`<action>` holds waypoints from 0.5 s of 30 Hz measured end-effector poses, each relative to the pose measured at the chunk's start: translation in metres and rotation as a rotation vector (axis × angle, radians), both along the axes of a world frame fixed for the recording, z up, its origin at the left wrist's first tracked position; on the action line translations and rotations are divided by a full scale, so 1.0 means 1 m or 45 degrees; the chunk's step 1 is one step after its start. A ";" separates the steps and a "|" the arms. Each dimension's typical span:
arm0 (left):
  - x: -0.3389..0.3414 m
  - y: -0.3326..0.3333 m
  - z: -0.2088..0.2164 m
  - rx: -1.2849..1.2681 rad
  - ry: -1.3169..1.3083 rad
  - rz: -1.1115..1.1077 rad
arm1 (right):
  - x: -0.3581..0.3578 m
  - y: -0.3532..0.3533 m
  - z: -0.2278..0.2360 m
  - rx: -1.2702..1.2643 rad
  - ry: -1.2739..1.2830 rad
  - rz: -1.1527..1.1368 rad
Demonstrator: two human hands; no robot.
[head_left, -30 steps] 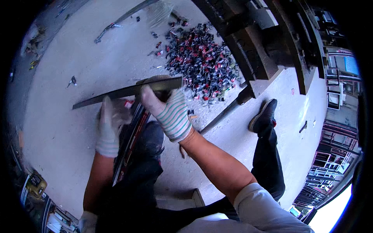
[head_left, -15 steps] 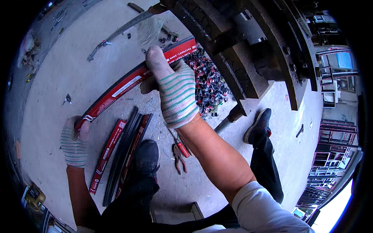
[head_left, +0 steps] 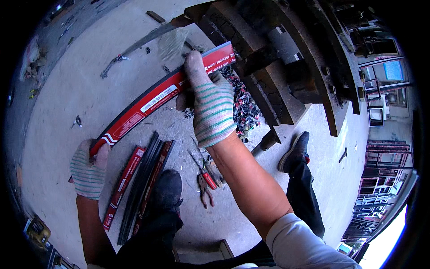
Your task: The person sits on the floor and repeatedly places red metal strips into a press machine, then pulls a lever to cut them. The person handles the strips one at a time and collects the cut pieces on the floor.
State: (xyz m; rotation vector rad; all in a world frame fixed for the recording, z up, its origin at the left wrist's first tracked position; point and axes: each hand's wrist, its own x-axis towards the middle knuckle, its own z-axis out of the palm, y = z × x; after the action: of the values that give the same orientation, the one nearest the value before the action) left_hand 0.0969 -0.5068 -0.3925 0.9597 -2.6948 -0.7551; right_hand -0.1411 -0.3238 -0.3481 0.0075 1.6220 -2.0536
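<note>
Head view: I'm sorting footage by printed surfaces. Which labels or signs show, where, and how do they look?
Long red strip: held between left hand and right hand; curved, red with black edge, white oblong label mid-length, white chevrons near the left end.
Shorter red strip: lying on the concrete floor beside dark strips; red with small white markings.
Blue panel: far right on a building; rectangular, detail too small to tell.

Strip [head_left: 156, 96]: spans from left hand [head_left: 87, 172] at 8 o'clock to right hand [head_left: 210, 105] at 12.
Pliers [head_left: 205, 181]: on floor [head_left: 89, 89], right of spare strips [head_left: 139, 184].
</note>
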 end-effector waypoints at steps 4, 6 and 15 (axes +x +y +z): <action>-0.005 -0.003 0.012 0.102 -0.100 -0.005 | -0.003 0.002 0.002 0.011 -0.017 -0.005; -0.005 -0.004 0.009 0.080 -0.072 0.001 | -0.004 0.003 0.005 0.014 -0.034 0.000; -0.007 -0.009 0.017 0.095 -0.063 -0.043 | -0.004 0.002 0.005 0.000 -0.015 -0.001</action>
State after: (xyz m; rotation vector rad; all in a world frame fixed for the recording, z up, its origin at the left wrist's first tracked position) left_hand 0.0895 -0.5162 -0.3760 0.9643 -2.7491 -0.8549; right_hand -0.1452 -0.3222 -0.3430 0.0206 1.6150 -2.0502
